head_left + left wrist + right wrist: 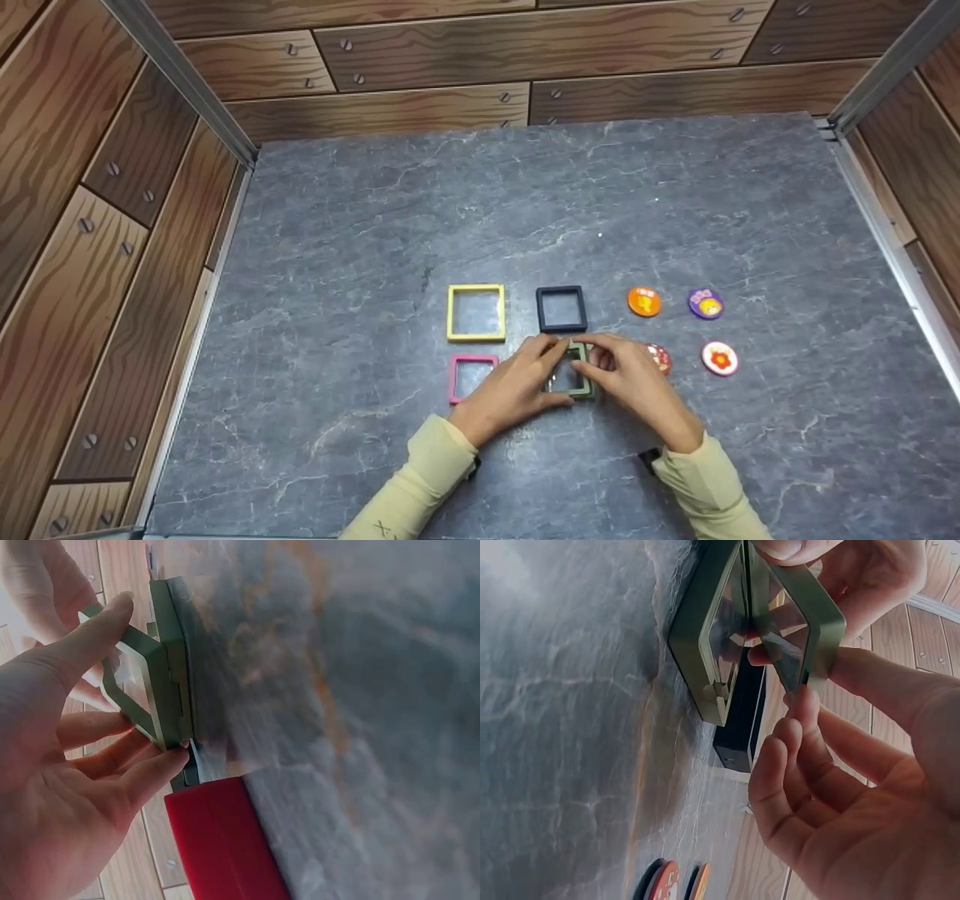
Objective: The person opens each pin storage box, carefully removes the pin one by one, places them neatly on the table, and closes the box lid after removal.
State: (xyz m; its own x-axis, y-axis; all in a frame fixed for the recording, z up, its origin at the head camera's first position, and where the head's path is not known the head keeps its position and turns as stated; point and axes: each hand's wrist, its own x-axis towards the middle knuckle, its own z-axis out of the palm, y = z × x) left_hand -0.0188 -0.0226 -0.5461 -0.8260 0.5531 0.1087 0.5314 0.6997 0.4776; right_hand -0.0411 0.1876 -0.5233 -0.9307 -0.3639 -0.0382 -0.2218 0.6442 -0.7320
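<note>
A green square display frame [585, 375] with a clear film window stands partly unfolded on the table, its two halves spread apart like a book in the right wrist view. My left hand [514, 386] grips it from the left, thumb on one edge of the raised half [154, 664] and fingers at the opposite edge. At the raised half's free corner, my right hand [862, 765] pinches the rim between thumb and fingertips. The lower half [686, 637] rests on the table. Part of the frame is hidden behind my left hand in the head view.
Left of the hands lie a yellow frame [451, 315] and a pink frame [453, 379]; a black frame [561, 328] lies just beyond. To the right are several round badges: orange [644, 301], purple [706, 304], white with a flower [720, 358], and a red one [660, 360] partly covered.
</note>
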